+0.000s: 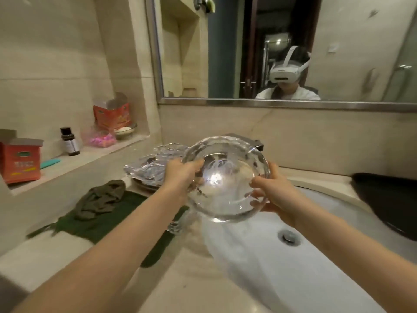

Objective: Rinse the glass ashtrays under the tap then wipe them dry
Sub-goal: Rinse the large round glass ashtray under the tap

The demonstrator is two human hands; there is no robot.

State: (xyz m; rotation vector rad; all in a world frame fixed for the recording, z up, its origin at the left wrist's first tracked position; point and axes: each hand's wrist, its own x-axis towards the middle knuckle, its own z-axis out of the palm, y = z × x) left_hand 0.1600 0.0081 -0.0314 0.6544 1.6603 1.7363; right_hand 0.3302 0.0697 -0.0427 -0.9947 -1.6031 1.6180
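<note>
I hold a round clear glass ashtray (225,179) tilted toward me above the left part of the white sink (316,256). My left hand (182,175) grips its left rim, thumb over the edge. My right hand (274,193) grips the right rim from the side and below. More glass ashtrays (149,168) are stacked on the counter behind my left hand. The dark tap (248,140) shows just behind the held ashtray, mostly hidden by it. An olive cloth (101,199) lies crumpled on a dark green towel (97,224) on the counter.
A wall ledge at the left carries red boxes (21,160), a small dark bottle (70,141), a teal item (50,163) and a soap dish (125,131). A dark object (388,197) lies on the counter at the right. The sink drain (289,237) sits mid-basin. A mirror (270,46) hangs above.
</note>
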